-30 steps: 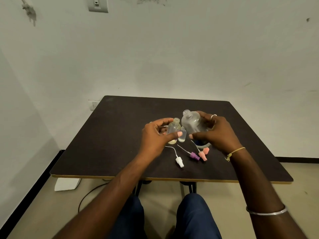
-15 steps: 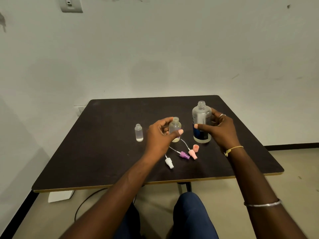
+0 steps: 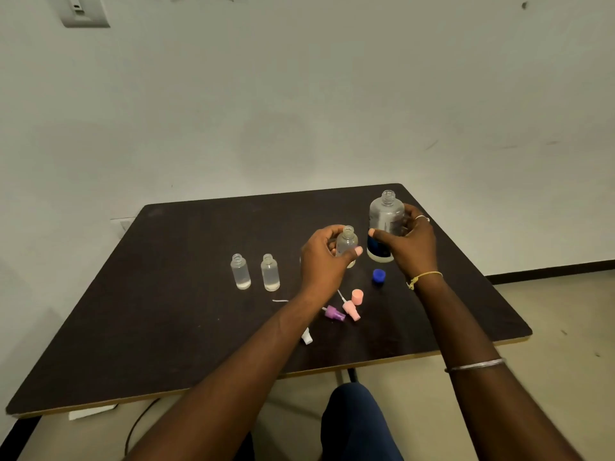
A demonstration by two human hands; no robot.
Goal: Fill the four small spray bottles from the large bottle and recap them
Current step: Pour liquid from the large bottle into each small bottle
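My left hand point(image 3: 324, 257) grips a small clear bottle point(image 3: 347, 242), uncapped and upright, just above the dark table point(image 3: 166, 327). My right hand point(image 3: 411, 242) holds the large clear bottle point(image 3: 386, 221) with a blue label; it is upright, open at the neck, and close beside the small one. Two more small uncapped bottles point(image 3: 240, 272) point(image 3: 270, 272) stand side by side to the left, each with liquid inside. A blue cap point(image 3: 379, 275) lies under my right wrist. Loose spray tops lie near my left forearm: purple point(image 3: 333, 313), pink point(image 3: 351, 309) and white point(image 3: 307, 337), plus a pink cover cap point(image 3: 357, 296).
A thin white dip tube point(image 3: 280, 300) lies on the table left of my forearm. The table stands against a pale wall, with a floor cable point(image 3: 139, 424) under its front edge. My knee point(image 3: 356, 424) is below the table edge.
The large bottle went from tilted against the small bottle's neck to upright and apart from it. The view shifted, bringing two standing small bottles and the blue cap into sight.
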